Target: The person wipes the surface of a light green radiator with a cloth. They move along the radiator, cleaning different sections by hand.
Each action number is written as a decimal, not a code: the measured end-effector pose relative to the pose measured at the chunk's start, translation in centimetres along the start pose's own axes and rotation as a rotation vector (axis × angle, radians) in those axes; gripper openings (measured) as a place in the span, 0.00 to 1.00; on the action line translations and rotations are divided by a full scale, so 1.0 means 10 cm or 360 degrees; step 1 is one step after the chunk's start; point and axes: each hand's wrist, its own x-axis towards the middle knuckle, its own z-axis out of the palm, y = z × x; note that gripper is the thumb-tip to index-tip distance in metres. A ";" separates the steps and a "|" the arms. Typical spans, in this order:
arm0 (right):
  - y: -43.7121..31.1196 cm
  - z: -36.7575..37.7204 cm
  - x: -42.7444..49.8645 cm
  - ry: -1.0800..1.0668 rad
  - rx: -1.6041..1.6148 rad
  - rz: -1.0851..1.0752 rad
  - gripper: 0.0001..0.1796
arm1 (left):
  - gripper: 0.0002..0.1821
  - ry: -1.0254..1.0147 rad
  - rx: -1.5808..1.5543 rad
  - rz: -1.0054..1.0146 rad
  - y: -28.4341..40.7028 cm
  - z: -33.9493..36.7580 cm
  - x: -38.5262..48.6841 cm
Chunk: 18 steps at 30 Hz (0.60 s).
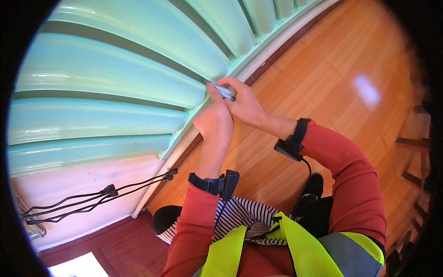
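A crumpled grey-white cloth (226, 92) is bunched between my two hands at the lower edge of a mint-green radiator (121, 72). My left hand (216, 116) holds the cloth from the near side, its index finger stretched along it toward a gap between two radiator columns. From the right, my right hand (245, 102) pinches the cloth between thumb and curled fingers. The hands touch each other, and the left thumb is hidden. A black strap with a small device (229, 185) sits on the left wrist; a similar device (289, 149) is on the right.
A pale pipe (162, 176) runs along the radiator's edge, beside the orange wood-look floor (332, 83). Black cables with plugs (109, 190) hang against the pale wall (86, 180) at left. Dark wooden furniture legs (413, 143) stand at the far right. My shoe (313, 185) rests on the floor.
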 end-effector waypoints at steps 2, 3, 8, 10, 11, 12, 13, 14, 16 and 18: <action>0.03 -0.01 0.03 0.0065 0.0103 0.0254 0.16 | 0.40 -0.0049 -0.0077 -0.0134 0.01 0.04 0.10; 0.04 -0.02 0.05 0.0098 0.0146 0.0453 0.15 | 0.39 -0.0122 -0.0086 -0.0202 0.03 0.05 0.13; 0.02 -0.16 0.11 -0.0165 0.0281 0.0582 0.12 | 0.33 -0.0268 0.0067 -0.0178 0.09 -0.11 0.23; -0.01 -0.16 0.11 -0.0169 0.0276 0.0577 0.12 | 0.31 -0.0328 -0.0050 -0.0205 0.08 -0.20 0.20; -0.03 -0.15 0.10 -0.0150 0.0298 0.0583 0.11 | 0.31 -0.0329 -0.0149 -0.0233 0.07 -0.23 0.18; -0.04 -0.15 0.09 -0.0137 0.0321 0.0607 0.11 | 0.31 -0.0285 -0.0244 -0.0239 0.06 -0.24 0.16; -0.05 -0.16 0.09 -0.0131 0.0300 0.0581 0.11 | 0.30 -0.0261 -0.0338 -0.0261 0.05 -0.22 0.15; -0.05 -0.16 0.09 -0.0128 0.0282 0.0576 0.11 | 0.30 -0.0194 -0.0426 -0.0261 0.04 -0.18 0.13; -0.04 -0.18 0.10 -0.0107 0.0296 0.0591 0.11 | 0.30 -0.0095 -0.0690 -0.0272 0.03 -0.06 0.14; -0.02 -0.20 0.12 -0.0081 0.0382 0.0649 0.10 | 0.31 -0.0040 -0.1028 -0.0320 0.00 0.06 0.17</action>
